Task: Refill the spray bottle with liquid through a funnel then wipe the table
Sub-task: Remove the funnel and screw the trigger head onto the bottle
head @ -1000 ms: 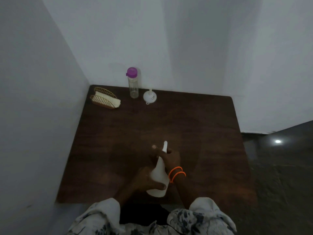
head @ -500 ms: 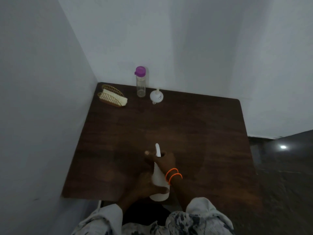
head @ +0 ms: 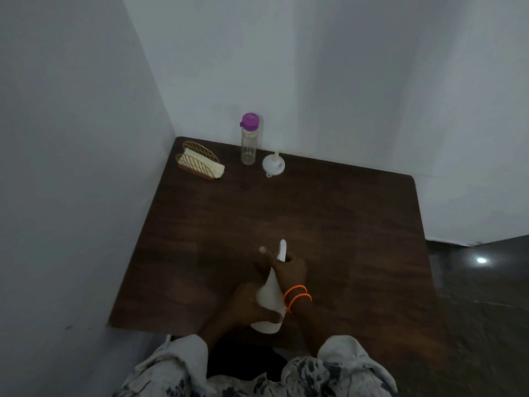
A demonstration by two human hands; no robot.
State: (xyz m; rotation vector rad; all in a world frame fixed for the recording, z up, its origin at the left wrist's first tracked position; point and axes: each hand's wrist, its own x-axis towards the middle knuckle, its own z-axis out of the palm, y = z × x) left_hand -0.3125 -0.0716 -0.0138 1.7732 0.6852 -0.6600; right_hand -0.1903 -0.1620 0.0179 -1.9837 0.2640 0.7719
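Observation:
A white spray bottle point(head: 270, 296) stands near the front edge of the dark wooden table point(head: 329, 224). My left hand point(head: 250, 306) wraps around its lower body. My right hand point(head: 287, 270), with orange bangles on the wrist, grips the spray head at the top, whose white trigger sticks up past my fingers. At the back of the table stand a clear bottle with a purple cap point(head: 249, 138) and, just right of it, a white funnel point(head: 274, 165) with its spout pointing up. A folded pale cloth point(head: 204, 166) sits in a gold wire holder at the back left corner.
White walls close in the table on the left and the back. Dark floor lies to the right of the table, with a bright light reflection point(head: 481, 260) on it. My patterned sleeves fill the bottom of the view.
Both hands keep their hold on the spray bottle. The whole scene has shifted slightly in view as my head moved; the hands' grip looks the same.

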